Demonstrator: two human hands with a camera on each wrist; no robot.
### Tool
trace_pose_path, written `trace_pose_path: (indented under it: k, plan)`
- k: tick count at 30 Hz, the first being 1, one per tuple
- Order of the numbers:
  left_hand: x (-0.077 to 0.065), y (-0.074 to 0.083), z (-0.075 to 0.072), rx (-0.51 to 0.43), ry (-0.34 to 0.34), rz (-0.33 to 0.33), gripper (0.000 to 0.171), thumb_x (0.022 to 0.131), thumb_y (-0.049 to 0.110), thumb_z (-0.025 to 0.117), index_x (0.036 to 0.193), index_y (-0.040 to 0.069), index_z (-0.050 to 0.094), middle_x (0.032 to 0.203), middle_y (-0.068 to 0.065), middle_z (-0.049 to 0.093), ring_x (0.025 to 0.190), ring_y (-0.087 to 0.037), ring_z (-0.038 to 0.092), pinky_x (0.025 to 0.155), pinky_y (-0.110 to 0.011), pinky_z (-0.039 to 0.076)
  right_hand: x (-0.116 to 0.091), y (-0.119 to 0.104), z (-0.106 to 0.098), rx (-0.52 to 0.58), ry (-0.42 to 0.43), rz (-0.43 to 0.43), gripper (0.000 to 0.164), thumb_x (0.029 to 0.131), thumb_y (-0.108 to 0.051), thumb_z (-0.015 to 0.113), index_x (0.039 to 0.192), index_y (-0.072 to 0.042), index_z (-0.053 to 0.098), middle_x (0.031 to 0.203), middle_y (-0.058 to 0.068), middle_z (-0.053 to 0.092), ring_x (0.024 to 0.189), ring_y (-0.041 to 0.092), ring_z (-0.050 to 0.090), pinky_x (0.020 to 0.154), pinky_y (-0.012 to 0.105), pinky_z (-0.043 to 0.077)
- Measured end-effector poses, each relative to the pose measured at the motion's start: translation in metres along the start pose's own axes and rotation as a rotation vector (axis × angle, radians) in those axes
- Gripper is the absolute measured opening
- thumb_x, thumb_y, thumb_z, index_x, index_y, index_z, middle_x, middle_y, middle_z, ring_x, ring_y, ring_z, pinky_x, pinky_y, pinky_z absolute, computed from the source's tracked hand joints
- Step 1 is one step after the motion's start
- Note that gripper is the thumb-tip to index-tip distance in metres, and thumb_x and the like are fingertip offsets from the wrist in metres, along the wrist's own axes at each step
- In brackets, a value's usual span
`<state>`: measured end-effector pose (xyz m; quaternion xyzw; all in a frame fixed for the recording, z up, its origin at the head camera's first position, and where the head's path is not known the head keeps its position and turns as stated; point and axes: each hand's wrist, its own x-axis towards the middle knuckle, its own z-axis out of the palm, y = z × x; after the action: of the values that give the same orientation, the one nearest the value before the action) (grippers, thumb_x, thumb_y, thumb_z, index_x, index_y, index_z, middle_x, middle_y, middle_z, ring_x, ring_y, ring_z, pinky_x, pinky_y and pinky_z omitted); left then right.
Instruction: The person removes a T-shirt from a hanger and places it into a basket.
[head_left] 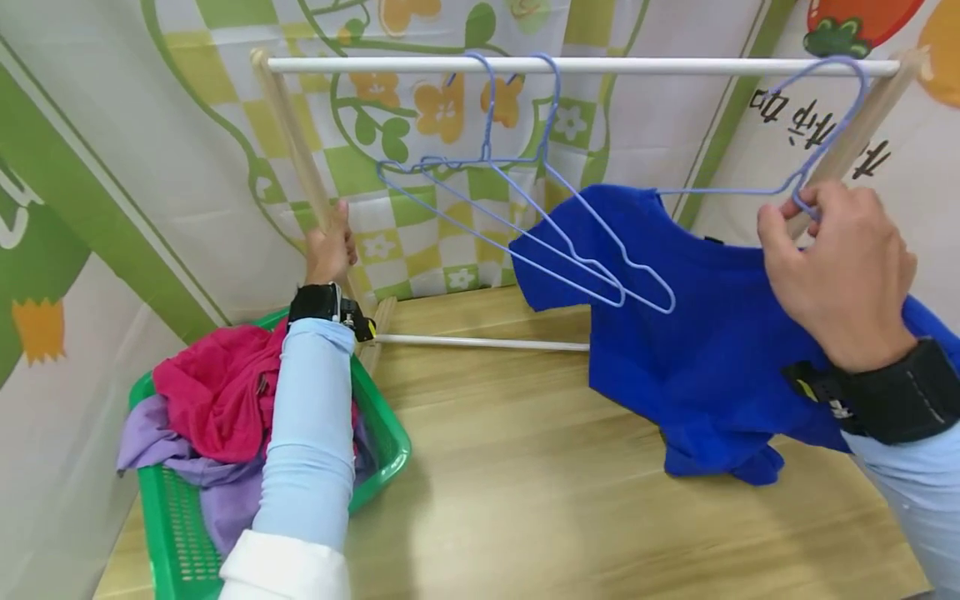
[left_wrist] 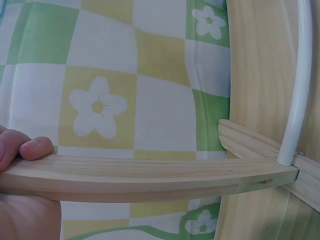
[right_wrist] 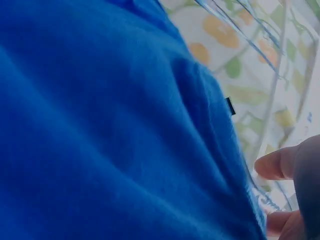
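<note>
Right fingers: your right hand [head_left: 851, 267], thumb and fingertips pinched on the neck of a thin periwinkle-blue hanger [head_left: 735, 192].
Left fingers: your left hand [head_left: 330, 250], curled around a pale, squared wooden post [head_left: 292, 133], steadying it by the look.
On the held hanger: one royal-blue, short-sleeved cloth T-shirt [head_left: 697, 350], over the right half of the wood-grain worktop [head_left: 480, 467]; whether its lower folds touch the surface, you cannot tell.
Above: one white, round rail [head_left: 675, 65]. The held hook overlaps its right end; whether it bears there is unclear. Two bare blue hangers [head_left: 557, 92] hang near its middle.
Outlying: one green, perforated plastic basket [head_left: 390, 450] at the worktop's left edge, holding crimson cloth [head_left: 217, 383] and lilac cloth [head_left: 232, 500].
Step in hand, as judged: hanging the shirt. Next move calls for you to seat the hook squarely over the rail before loosening your pinch.
</note>
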<state>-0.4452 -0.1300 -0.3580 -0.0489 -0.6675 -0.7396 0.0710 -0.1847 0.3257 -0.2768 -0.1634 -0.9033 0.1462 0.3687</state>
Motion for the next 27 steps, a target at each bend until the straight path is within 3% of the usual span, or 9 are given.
trace_pose_path:
  k: [5, 8, 12, 15, 19, 22, 25, 27]
  plan:
    - [0.0, 0.002, -0.006, -0.057, -0.002, -0.019, 0.055, 0.109, 0.038, 0.056, 0.062, 0.014, 0.041, 0.051, 0.008, 0.036, 0.046, -0.006, 0.034, 0.053, -0.022, 0.031, -0.04, 0.041, 0.027, 0.046, 0.003, 0.005, 0.038, 0.1, -0.042, 0.058, 0.091, -0.006, 0.065, 0.089, 0.012, 0.055, 0.079, 0.031, 0.052, 0.059, 0.047, 0.031]
    - [0.002, 0.002, -0.009, -0.086, -0.015, -0.018, 0.056, 0.109, 0.036, 0.056, 0.06, 0.014, 0.04, 0.051, 0.008, 0.034, 0.046, -0.005, 0.032, 0.053, -0.023, 0.029, -0.062, 0.068, 0.041, 0.077, 0.054, -0.034, 0.034, 0.095, -0.039, 0.066, 0.077, -0.01, 0.059, 0.08, 0.003, 0.054, 0.072, 0.007, 0.048, 0.061, 0.038, 0.031]
    - [0.003, 0.002, -0.007, -0.059, -0.056, -0.004, 0.057, 0.11, 0.035, 0.054, 0.059, 0.013, 0.039, 0.052, 0.008, 0.034, 0.047, -0.006, 0.032, 0.055, -0.024, 0.029, -0.087, 0.093, 0.047, 0.169, 0.118, -0.145, 0.043, 0.09, -0.033, 0.071, 0.061, -0.012, 0.047, 0.066, -0.008, 0.039, 0.064, -0.017, 0.028, 0.06, 0.022, 0.023]
    - [0.001, 0.006, -0.006, 0.004, -0.066, 0.042, 0.057, 0.11, 0.034, 0.052, 0.059, 0.013, 0.039, 0.052, 0.007, 0.035, 0.048, -0.007, 0.034, 0.056, -0.025, 0.032, -0.101, 0.091, 0.046, 0.26, 0.171, -0.26, 0.053, 0.092, -0.033, 0.07, 0.055, -0.012, 0.04, 0.062, -0.008, 0.034, 0.063, -0.017, 0.024, 0.059, 0.015, 0.018]
    - [0.004, 0.004, -0.009, 0.096, -0.02, 0.091, 0.058, 0.111, 0.036, 0.051, 0.057, 0.014, 0.043, 0.05, 0.009, 0.039, 0.048, -0.006, 0.039, 0.057, -0.023, 0.036, -0.112, 0.059, 0.046, 0.336, 0.199, -0.364, 0.054, 0.093, -0.035, 0.069, 0.054, -0.012, 0.041, 0.059, -0.003, 0.035, 0.063, -0.015, 0.024, 0.057, 0.015, 0.017]
    - [0.01, -0.004, -0.018, 0.29, 0.025, 0.1, 0.059, 0.11, 0.042, 0.05, 0.057, 0.017, 0.05, 0.053, 0.009, 0.048, 0.054, -0.009, 0.047, 0.061, -0.023, 0.039, -0.113, 0.026, 0.048, 0.372, 0.204, -0.41, 0.051, 0.093, -0.036, 0.069, 0.055, -0.014, 0.043, 0.059, -0.002, 0.036, 0.062, -0.013, 0.025, 0.056, 0.015, 0.017]
    - [0.008, -0.006, -0.03, 0.666, 0.0, 0.09, 0.056, 0.11, 0.044, 0.049, 0.064, 0.012, 0.058, 0.072, -0.003, 0.061, 0.073, -0.022, 0.06, 0.071, -0.031, 0.046, -0.112, -0.003, 0.047, 0.416, 0.218, -0.453, 0.052, 0.095, -0.04, 0.069, 0.056, -0.013, 0.046, 0.059, -0.001, 0.038, 0.062, -0.011, 0.027, 0.056, 0.015, 0.018]
    - [-0.002, 0.001, -0.037, 0.918, -0.07, 0.066, 0.049, 0.109, 0.039, 0.047, 0.077, 0.006, 0.064, 0.09, -0.014, 0.065, 0.087, -0.033, 0.063, 0.077, -0.04, 0.05, -0.11, -0.019, 0.044, 0.444, 0.224, -0.469, 0.053, 0.096, -0.041, 0.069, 0.058, -0.011, 0.048, 0.06, 0.0, 0.039, 0.062, -0.01, 0.028, 0.056, 0.015, 0.018]
